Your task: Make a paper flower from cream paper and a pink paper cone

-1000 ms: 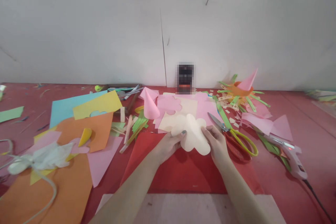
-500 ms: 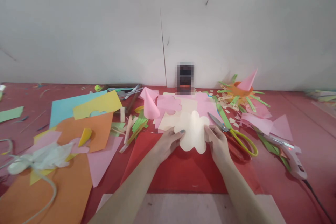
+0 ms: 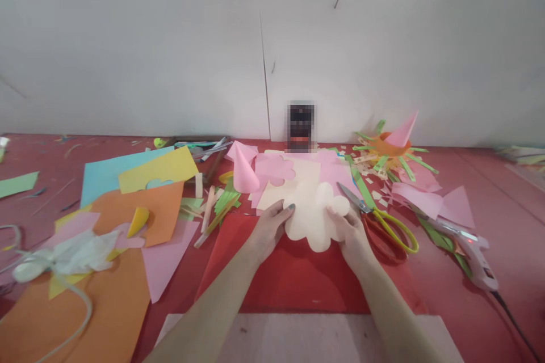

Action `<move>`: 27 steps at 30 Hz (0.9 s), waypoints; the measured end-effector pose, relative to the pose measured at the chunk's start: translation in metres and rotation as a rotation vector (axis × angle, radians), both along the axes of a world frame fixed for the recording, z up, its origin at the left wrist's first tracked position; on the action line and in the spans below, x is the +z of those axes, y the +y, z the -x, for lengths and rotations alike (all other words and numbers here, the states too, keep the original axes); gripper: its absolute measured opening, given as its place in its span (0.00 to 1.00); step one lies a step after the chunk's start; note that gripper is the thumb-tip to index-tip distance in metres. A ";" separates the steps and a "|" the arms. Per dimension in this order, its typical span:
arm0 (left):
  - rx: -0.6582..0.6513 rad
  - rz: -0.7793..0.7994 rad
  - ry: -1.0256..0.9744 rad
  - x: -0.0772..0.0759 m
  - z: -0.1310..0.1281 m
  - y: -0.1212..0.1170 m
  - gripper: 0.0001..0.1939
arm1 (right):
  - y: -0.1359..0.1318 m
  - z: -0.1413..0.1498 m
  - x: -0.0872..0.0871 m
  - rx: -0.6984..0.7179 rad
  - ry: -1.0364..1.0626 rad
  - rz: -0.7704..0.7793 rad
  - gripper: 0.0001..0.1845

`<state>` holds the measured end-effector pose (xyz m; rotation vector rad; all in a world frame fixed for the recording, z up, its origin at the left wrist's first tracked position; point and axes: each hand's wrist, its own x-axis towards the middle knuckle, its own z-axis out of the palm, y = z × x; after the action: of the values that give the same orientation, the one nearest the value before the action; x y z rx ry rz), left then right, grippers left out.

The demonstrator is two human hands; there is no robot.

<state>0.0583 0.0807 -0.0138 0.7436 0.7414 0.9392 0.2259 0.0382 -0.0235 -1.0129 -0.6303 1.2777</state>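
Observation:
A cream paper flower cutout [image 3: 313, 218] with rounded petals is held up between my two hands. My left hand [image 3: 269, 229] pinches its left edge, the thumb lying on the front. On the other side my right hand [image 3: 351, 232] grips the right petals, thumb also in front. Below lies a red sheet [image 3: 293, 281]. Behind the cutout are pink and cream paper sheets [image 3: 334, 173], one with a curved piece cut away. Scissors with yellow handles [image 3: 394, 229] rest just right of my right hand.
A pink paper cone [image 3: 244, 173] stands behind my left hand. At right lie a hot glue gun [image 3: 472, 255] and an orange paper piece with green strips [image 3: 392, 147]. Coloured sheets [image 3: 159, 204] spread over the left. A white partition [image 3: 170, 57] closes the back.
The flower cutout has turned slightly and its petals sit differently between my hands. My right thumb has moved further onto its front. Both hands keep hold of it.

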 end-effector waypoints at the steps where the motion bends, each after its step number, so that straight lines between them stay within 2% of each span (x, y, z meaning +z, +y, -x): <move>1: 0.004 -0.003 0.003 0.000 0.000 0.000 0.10 | 0.000 0.000 -0.001 0.003 0.010 0.007 0.15; 4: -0.003 -0.050 0.070 0.000 0.000 -0.002 0.14 | 0.002 0.000 -0.003 -0.017 0.013 0.007 0.16; 9: -0.128 -0.191 0.348 0.007 -0.003 -0.008 0.19 | 0.004 0.000 -0.007 -0.076 0.038 0.004 0.18; 13: -0.136 -0.172 0.437 0.011 -0.004 -0.010 0.15 | 0.003 0.000 -0.007 -0.030 0.014 0.009 0.19; 21: -0.171 -0.179 0.364 0.003 -0.002 -0.007 0.13 | -0.001 -0.001 0.002 0.005 0.078 0.100 0.14; 27: -0.161 -0.157 0.368 0.003 -0.003 -0.008 0.13 | 0.000 -0.002 0.003 0.049 0.124 0.058 0.11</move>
<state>0.0610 0.0729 -0.0105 1.1168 0.9191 0.7269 0.2283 0.0379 -0.0201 -0.9620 -0.5287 1.3975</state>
